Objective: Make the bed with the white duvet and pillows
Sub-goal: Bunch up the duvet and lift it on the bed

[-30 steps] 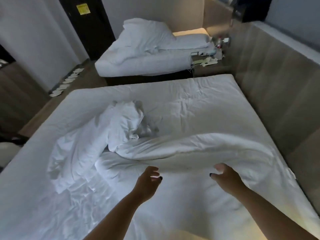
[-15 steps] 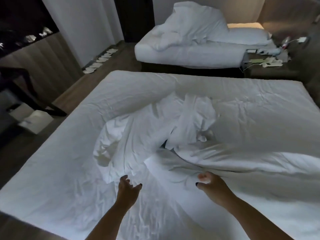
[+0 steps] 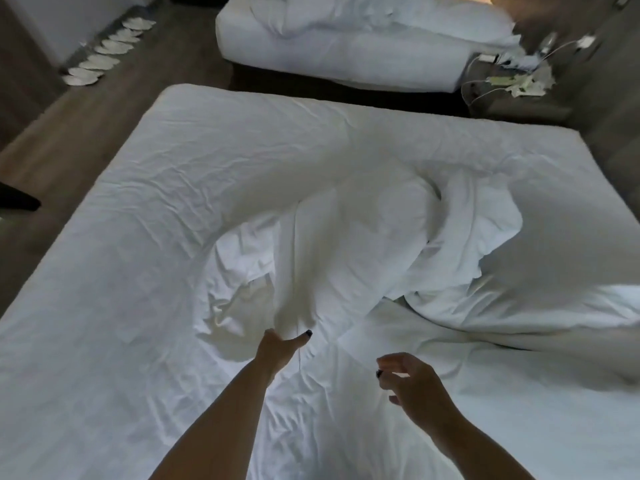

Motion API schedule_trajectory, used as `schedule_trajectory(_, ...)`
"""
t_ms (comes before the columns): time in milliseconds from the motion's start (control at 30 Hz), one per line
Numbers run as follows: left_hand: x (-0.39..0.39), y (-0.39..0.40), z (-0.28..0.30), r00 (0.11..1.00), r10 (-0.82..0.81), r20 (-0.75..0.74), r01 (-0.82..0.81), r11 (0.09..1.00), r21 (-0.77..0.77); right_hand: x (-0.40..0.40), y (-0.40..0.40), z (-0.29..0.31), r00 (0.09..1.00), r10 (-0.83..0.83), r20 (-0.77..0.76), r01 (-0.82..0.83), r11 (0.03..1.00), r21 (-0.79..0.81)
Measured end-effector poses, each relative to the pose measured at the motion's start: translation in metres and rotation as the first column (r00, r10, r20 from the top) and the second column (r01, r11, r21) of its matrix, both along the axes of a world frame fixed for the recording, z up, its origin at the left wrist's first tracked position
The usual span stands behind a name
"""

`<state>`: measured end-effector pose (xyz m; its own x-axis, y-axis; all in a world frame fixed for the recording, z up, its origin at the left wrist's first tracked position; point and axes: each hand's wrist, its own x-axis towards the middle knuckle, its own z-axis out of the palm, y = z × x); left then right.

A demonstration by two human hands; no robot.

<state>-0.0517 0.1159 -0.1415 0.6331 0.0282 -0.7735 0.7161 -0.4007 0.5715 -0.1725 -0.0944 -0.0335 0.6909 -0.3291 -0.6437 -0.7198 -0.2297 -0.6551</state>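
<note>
Fingers point(image 3: 277, 336) on rumpled duvet point(image 3: 346, 244), wooden floor point(image 3: 48, 157)

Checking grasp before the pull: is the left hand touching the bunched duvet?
Touching. The head view shows the left hand reaching into the edge of the bunched duvet, fingers hidden under the fabric.

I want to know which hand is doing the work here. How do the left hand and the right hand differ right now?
The left hand reaches farther forward and meets the bunched edge of the white duvet; the right hand hangs nearer the person, above the sheet. The left hand's fingertips are hidden in fabric, so its grip is unclear; the right hand's fingers are loosely curled and hold nothing. Both have dark nails and bare forearms.
</note>
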Motion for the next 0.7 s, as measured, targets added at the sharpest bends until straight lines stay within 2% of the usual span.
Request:
schedule_trajectory(133,0.002,-0.019,0.005,0.996,-0.025,0.086,0.026,0.999,-0.018,0.005,-0.001,0.016,0.983,-0.179,0.040,0.179,0.984,0.004)
schedule_trajectory(333,-0.006,-0.014,0.102,0.915,-0.075,0.397,0.090,0.996,-0.021,0.013,0.021,0.047,0.939,-0.328,0.104,0.307,0.935,0.179)
schedule_trajectory(433,-0.030,-0.005,0.169,0.862,-0.041,0.505,0.137,0.978,-0.155,0.028,0.027,0.069,0.898,-0.433,0.083,0.388,0.866,0.315)
schedule_trajectory(500,-0.057,-0.005,0.209,0.822,-0.091,0.562,0.232,0.955,-0.184,0.041,0.027,0.088,0.893,-0.450,0.006,0.405,0.808,0.428)
schedule_trajectory(600,-0.100,-0.014,0.253,0.715,-0.189,0.673,0.396,0.903,-0.168,0.052,0.028,0.113,0.857,-0.513,-0.047,0.411,0.627,0.662)
schedule_trajectory(633,-0.109,-0.015,0.266,0.681,-0.205,0.703,0.425,0.893,-0.152,0.052,0.027,0.117,0.833,-0.553,-0.031,0.421,0.595,0.684)
schedule_trajectory(700,-0.117,-0.013,0.281,0.636,-0.238,0.734,0.468,0.876,-0.121,0.046,0.026,0.122,0.801,-0.598,-0.013,0.465,0.609,0.643)
